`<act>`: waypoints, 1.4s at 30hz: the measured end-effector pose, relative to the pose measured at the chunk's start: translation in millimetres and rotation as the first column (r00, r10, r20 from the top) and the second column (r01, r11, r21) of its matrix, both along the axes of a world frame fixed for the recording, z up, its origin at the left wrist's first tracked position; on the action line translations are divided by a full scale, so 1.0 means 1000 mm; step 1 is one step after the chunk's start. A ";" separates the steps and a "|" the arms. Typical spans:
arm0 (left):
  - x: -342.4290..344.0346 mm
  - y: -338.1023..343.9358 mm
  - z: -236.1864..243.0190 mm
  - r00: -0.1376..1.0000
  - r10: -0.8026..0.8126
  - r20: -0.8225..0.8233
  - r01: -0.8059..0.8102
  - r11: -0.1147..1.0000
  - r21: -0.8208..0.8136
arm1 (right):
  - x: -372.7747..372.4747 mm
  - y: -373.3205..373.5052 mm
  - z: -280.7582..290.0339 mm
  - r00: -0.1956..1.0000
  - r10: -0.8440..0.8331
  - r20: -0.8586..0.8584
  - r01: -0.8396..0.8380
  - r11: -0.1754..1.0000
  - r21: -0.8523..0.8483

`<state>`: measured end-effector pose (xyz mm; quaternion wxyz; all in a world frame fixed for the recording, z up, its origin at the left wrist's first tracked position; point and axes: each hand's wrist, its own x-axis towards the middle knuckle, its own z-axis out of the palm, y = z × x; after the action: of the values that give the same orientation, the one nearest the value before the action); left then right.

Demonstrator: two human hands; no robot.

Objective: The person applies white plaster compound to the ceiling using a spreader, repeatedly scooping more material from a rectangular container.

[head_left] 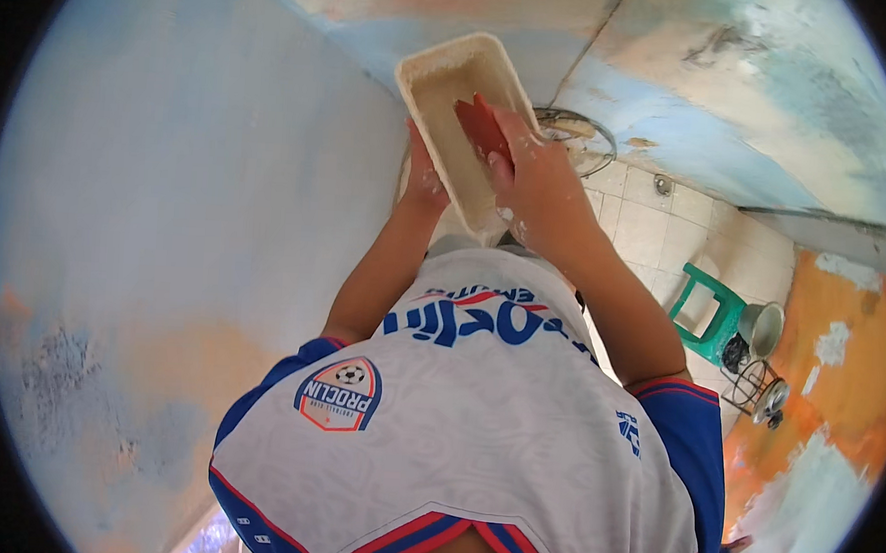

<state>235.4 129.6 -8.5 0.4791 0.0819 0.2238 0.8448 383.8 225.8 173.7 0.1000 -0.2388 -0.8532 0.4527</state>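
Cream plastic tray (443, 86), rectangular with rounded corners, crusted with pale plaster, held tilted up in front of the person's chest, close to the blue wall (188, 163). Left hand (425, 180) grips the tray's near left edge from below, fingers wrapped behind it; how tightly, cannot tell. Right hand (535, 176) closed around a red flat-bladed scraper (483, 126), blade pressed into the tray's inner floor. Both hands dusted white. Blue wall smooth, worn to orange patches lower down. Floor of pale square tiles (646, 227) to the right. Green stool (709, 316) stands well apart on the tiles, with a grey metal pot (764, 328) just beside it. Person's shirt white with blue and red trim
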 end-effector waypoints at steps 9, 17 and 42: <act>0.034 -0.027 -0.007 0.936 -0.331 0.122 0.308 0.935 0.178 | 0.039 -0.057 -0.009 0.968 -0.218 -0.123 0.225 0.973 0.043; 0.081 -0.096 -0.086 0.861 -0.378 0.340 0.414 0.909 -0.039 | 0.087 -0.124 -0.045 0.873 -0.487 0.028 0.479 0.866 0.143; 0.486 0.062 -0.072 0.639 -0.736 0.226 0.767 0.631 -0.113 | 0.529 -0.042 -0.114 0.556 -0.827 -0.083 0.827 0.560 -0.038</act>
<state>721.4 192.0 -80.4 0.8098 0.0524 0.2132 0.5441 912.7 184.0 59.9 0.3401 -0.5898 -0.6374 0.3609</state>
